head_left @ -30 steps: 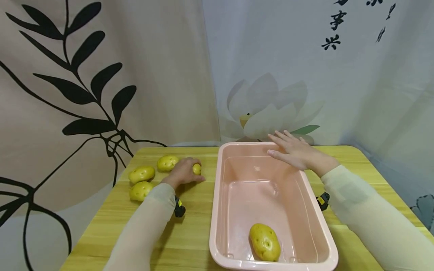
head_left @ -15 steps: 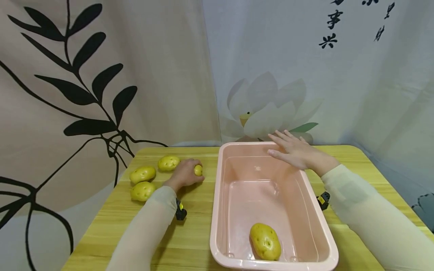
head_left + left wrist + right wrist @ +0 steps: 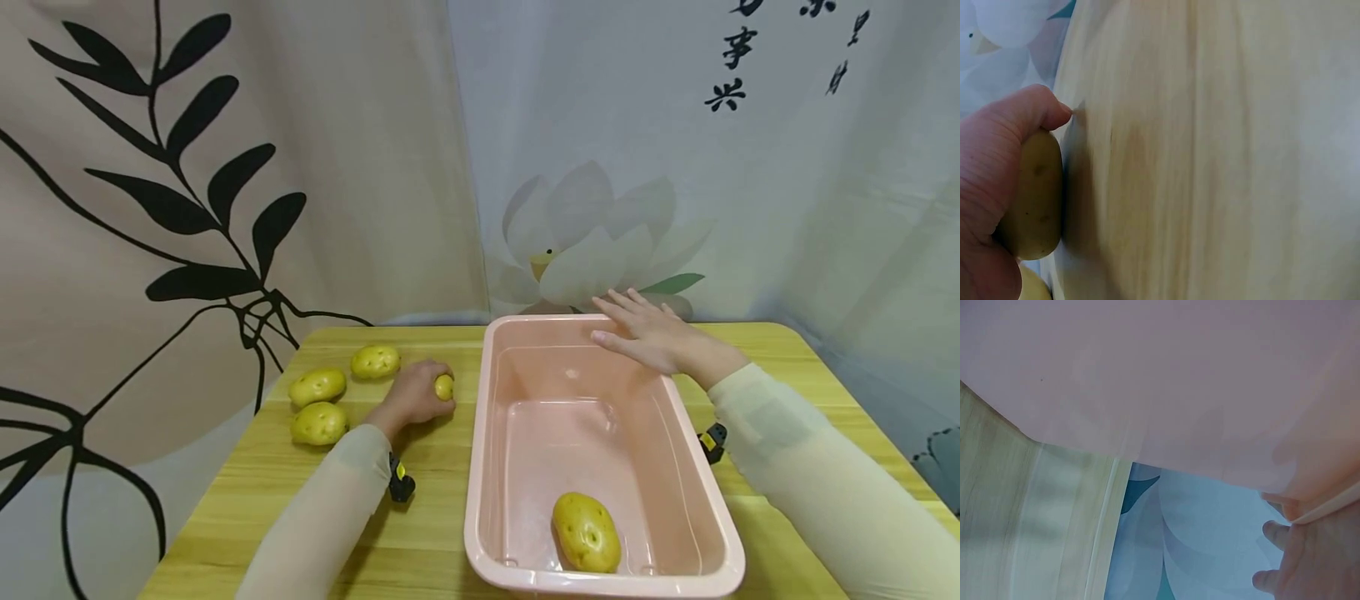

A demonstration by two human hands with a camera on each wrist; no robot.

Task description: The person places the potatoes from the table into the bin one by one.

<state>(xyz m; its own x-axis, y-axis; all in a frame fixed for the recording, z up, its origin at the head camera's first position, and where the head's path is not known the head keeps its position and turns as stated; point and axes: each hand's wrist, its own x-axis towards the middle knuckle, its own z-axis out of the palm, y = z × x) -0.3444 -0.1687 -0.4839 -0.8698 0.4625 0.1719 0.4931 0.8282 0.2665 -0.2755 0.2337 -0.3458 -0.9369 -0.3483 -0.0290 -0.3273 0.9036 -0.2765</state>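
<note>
My left hand (image 3: pixel 417 393) grips a yellow potato (image 3: pixel 444 387) just above the table, left of a pink plastic basin (image 3: pixel 480 467). Most of that potato is hidden by the hand in the head view; in the left wrist view its long side shows between thumb and fingers. Several other potatoes lie behind and left of this hand, among them one at the back (image 3: pixel 376 362) and one nearer (image 3: pixel 319 423). Inside the basin, at its near end, lies a single larger potato (image 3: pixel 587 532). My right hand (image 3: pixel 648 337) rests with fingers spread on the basin's far right rim.
The wooden table (image 3: pixel 420 533) carries everything, its far edge close to a printed curtain (image 3: pixel 375 167). Raised basin walls stand between the left hand and the basin's inside. Each wrist wears a small black camera.
My left hand, with the potato in its grip, has shifted slightly right and toward me, away from the potato at the back. The right hand has kept its place on the rim.
</note>
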